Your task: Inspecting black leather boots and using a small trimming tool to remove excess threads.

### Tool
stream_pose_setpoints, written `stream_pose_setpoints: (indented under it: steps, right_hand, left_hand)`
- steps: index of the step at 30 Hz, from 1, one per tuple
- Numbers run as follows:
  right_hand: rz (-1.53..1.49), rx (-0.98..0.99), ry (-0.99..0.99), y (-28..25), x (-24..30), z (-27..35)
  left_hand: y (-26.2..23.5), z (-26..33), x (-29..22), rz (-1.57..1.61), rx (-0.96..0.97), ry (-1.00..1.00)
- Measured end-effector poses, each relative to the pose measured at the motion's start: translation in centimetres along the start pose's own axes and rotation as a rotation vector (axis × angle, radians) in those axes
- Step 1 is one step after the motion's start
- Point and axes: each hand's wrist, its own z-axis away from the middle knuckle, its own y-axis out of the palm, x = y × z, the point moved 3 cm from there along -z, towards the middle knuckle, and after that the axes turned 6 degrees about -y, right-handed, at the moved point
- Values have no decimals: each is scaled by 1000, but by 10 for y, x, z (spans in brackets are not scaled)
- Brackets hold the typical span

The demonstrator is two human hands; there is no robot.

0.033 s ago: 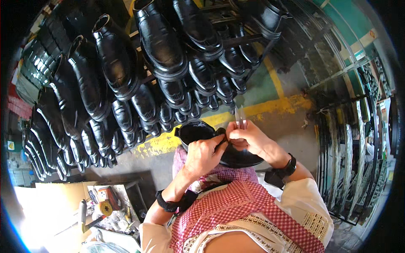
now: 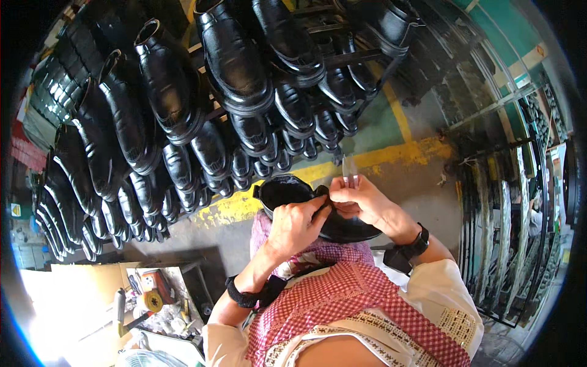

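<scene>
A glossy black leather shoe (image 2: 306,202) rests on the person's lap, over a red-and-white checked cloth (image 2: 342,293). The left hand (image 2: 298,224) grips its upper edge; the right hand (image 2: 361,202) pinches a small clear strip (image 2: 349,169) just above it. Behind stands a metal rack of matching black shoes (image 2: 202,104).

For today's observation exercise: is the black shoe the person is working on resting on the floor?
No, both hands, left hand and right hand, hold the black shoe up above the floor.
</scene>
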Motion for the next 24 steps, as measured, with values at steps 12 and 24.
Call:
stream_pose_setpoints:
  steps: [12, 24]
  right_hand:
    - [-56, 41, -238, -3, -22, -4]
    - [547, -48, -536, -11, 2, 7]
  left_hand:
    - [2, 4, 23, 269, -197, -218]
    - [2, 7, 22, 79, -270, -80]
